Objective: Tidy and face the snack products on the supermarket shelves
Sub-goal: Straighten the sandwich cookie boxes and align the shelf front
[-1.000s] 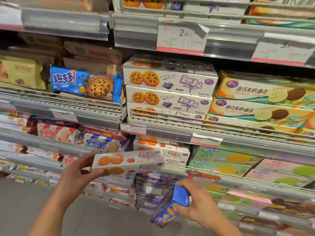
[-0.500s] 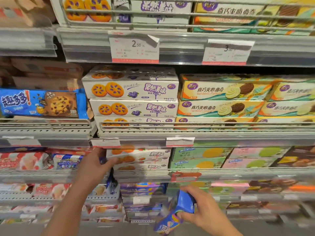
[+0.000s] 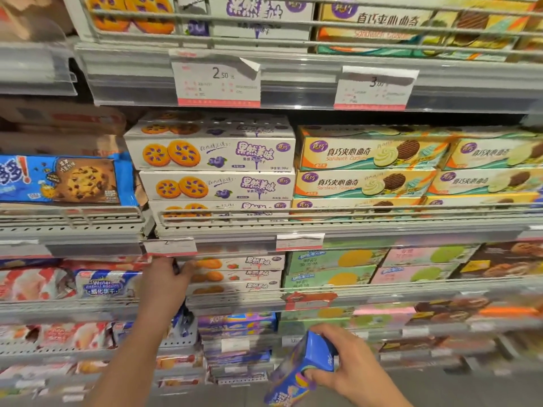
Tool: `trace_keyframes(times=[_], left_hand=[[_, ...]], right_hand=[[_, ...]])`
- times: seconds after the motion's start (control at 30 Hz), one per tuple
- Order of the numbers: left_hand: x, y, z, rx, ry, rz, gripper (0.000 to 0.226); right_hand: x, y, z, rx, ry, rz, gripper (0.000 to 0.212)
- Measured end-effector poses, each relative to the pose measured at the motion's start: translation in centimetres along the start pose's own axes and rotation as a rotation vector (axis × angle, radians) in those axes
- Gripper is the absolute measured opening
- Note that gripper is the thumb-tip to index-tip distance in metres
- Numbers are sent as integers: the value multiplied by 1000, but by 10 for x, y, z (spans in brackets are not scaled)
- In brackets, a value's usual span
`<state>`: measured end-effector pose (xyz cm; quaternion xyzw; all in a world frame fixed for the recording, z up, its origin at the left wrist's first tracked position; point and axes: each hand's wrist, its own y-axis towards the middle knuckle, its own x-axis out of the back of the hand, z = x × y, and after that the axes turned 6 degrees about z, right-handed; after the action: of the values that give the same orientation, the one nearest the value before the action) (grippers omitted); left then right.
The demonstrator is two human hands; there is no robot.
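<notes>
At the bottom right of the frame, the person's right hand [image 3: 349, 368] is gripping a blue snack box [image 3: 299, 374], its fingers curled round the upper end so the box is tilting down toward the lower centre, held clear of the shelves. Left of centre, the left hand [image 3: 164, 282] is reaching up to a stack of white boxes with orange biscuits [image 3: 238, 274], thumb touching the stack's left end; the other fingers are hiding behind the hand, so their grasp cannot be told. Above, on the middle shelf [image 3: 293, 227], white boxes with purple-centred biscuits [image 3: 214, 165] are sitting just beside yellow sandwich-cookie boxes [image 3: 370, 165]. Farther left a blue chocolate-chip cookie pack [image 3: 64, 180] is facing forward. Near the top, two price tags [image 3: 217, 80] are hanging.
</notes>
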<state>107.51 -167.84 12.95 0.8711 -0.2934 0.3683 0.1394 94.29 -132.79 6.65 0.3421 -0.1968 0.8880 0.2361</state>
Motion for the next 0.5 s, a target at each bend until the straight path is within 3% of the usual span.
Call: trace_keyframes(times=[0.23,0.37,0.5], left_hand=[[-6,-3,1,17,8,6,36],[-7,-8,4,-2,10,24,36],[-3,-14,0,-39,-4,71,26]], right_hand=[[-3,-1,0,7,45,-1,77],[-1,-3,7,1,2,-15,67],[0,-4,10,-14,26,-77,65]])
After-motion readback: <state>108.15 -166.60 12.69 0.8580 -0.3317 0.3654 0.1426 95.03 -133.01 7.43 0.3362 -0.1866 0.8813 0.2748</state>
